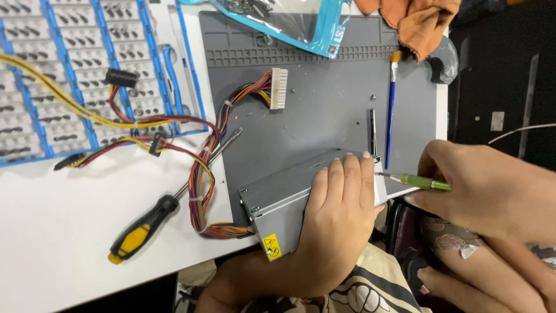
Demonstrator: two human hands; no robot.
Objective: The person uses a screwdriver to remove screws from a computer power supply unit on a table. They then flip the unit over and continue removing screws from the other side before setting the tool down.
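Note:
A grey metal power supply box (277,197) lies at the near edge of a grey work mat (324,110), with a yellow warning sticker on its near face. My left hand (339,217) presses flat on top of the box and grips it. My right hand (492,188) holds a small green-handled screwdriver (421,182) with its tip at the box's right end. A bundle of coloured wires (200,174) runs from the box to a white multi-pin connector (278,88).
A black and yellow screwdriver (162,211) lies on the white table left of the box. A blue-handled brush (391,107) and a dark metal bar (373,132) rest on the mat. A blue parts organiser (69,75) sits far left, a plastic bag (295,23) and an orange cloth (420,20) at the back.

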